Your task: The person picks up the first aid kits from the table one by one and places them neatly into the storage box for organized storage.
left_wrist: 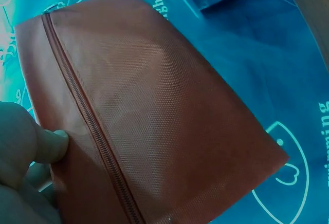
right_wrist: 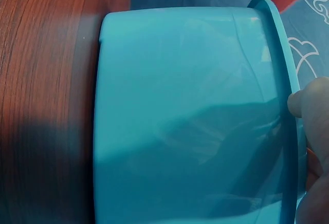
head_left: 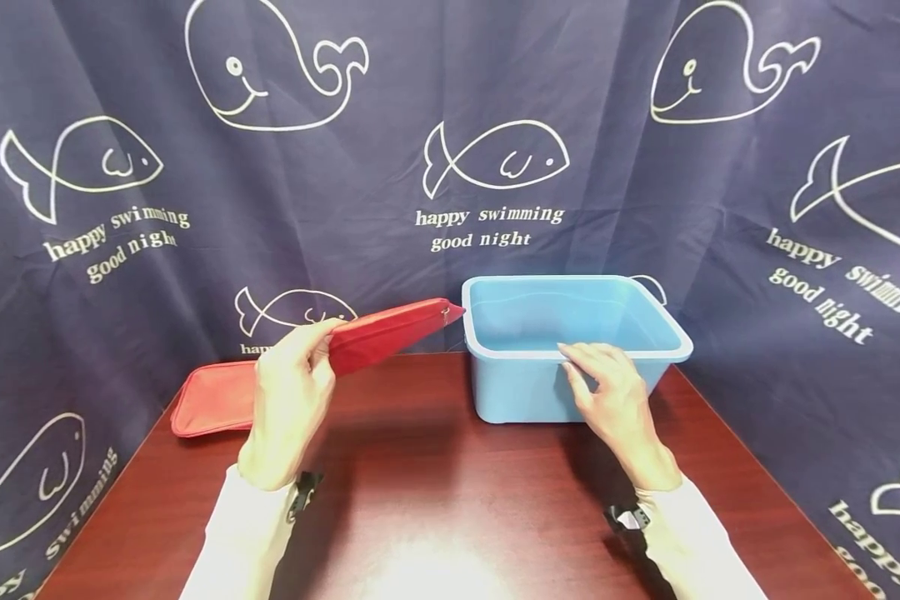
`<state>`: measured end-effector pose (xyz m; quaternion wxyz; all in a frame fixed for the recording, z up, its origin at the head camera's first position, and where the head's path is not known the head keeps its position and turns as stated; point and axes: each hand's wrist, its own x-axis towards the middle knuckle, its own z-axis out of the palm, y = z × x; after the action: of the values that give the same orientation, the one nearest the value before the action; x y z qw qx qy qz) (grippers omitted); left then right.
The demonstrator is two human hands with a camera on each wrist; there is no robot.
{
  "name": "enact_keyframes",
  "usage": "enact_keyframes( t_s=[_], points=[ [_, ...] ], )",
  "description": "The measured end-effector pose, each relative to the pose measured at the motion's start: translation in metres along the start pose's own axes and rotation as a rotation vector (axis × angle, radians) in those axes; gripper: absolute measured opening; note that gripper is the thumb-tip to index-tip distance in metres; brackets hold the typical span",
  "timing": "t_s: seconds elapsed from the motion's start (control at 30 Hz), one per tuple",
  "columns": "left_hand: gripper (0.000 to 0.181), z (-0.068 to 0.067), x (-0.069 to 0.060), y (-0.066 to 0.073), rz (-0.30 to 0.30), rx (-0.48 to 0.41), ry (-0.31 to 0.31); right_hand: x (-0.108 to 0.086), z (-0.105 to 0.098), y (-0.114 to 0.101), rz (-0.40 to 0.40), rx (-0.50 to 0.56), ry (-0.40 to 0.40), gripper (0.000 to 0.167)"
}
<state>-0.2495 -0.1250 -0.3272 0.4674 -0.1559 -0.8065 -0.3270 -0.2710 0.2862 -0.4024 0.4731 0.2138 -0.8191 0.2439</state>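
Note:
My left hand (head_left: 288,396) pinches a red zippered pouch (head_left: 386,333) by its near edge and holds it up off the table, tilted, its far corner close to the bin's left rim. In the left wrist view the thumb presses on the pouch (left_wrist: 169,100) beside its zip, which looks closed. A light blue plastic bin (head_left: 528,387) stands upright at the back right. My right hand (head_left: 611,392) grips its front rim, fingers over the top and thumb outside, as the right wrist view of the bin (right_wrist: 190,106) also shows. What I see of its inside is bare blue wall.
A second red pouch (head_left: 213,400) lies flat on the dark red wooden table (head_left: 420,475) at the left, partly hidden behind my left hand. A dark blue curtain (head_left: 390,167) printed with white whales and fish surrounds the table at the back and sides.

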Motion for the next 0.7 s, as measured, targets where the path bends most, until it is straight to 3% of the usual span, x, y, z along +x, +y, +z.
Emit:
enact_keyframes(
  t_s=[0.4,0.7],
  points=[
    [0.032,0.012,0.011,0.019,0.008,-0.113,0.035,0.003,0.003,-0.002,-0.008,0.014,0.018,0.037],
    [0.029,0.035,0.029,0.035,0.025,-0.173,0.032,0.001,0.001,-0.002,-0.001,0.005,0.022,0.036]
  ],
)
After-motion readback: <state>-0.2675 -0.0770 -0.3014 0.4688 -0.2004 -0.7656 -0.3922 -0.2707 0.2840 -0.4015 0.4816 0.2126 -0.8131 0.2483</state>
